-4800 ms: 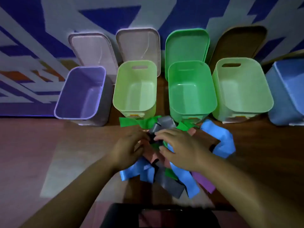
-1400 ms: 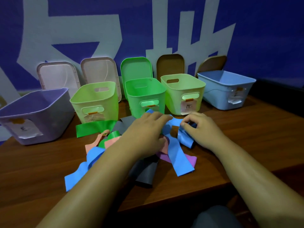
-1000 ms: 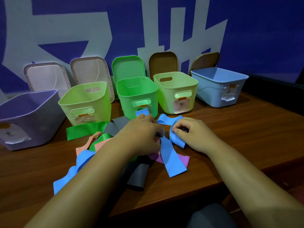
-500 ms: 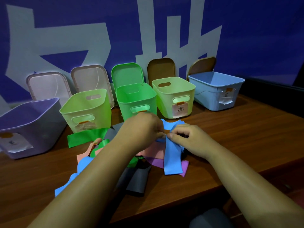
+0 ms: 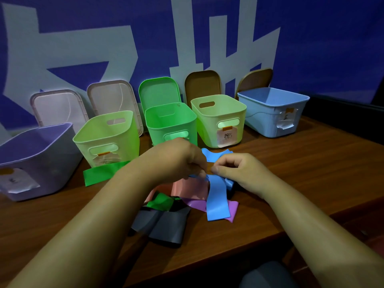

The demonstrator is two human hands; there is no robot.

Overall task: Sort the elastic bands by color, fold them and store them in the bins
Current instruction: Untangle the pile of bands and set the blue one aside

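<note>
At the frame's centre the blue band [image 5: 217,196] is pinched at its top by the left hand [image 5: 176,159] and the right hand [image 5: 239,171], its long axis running toward the bottom edge. The blue bin [image 5: 261,119], upper right, is judged nearer the right hand.

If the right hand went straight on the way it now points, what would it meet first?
Most likely the left hand, just ahead of the right hand over the blue band; depth is hard to judge.
</note>
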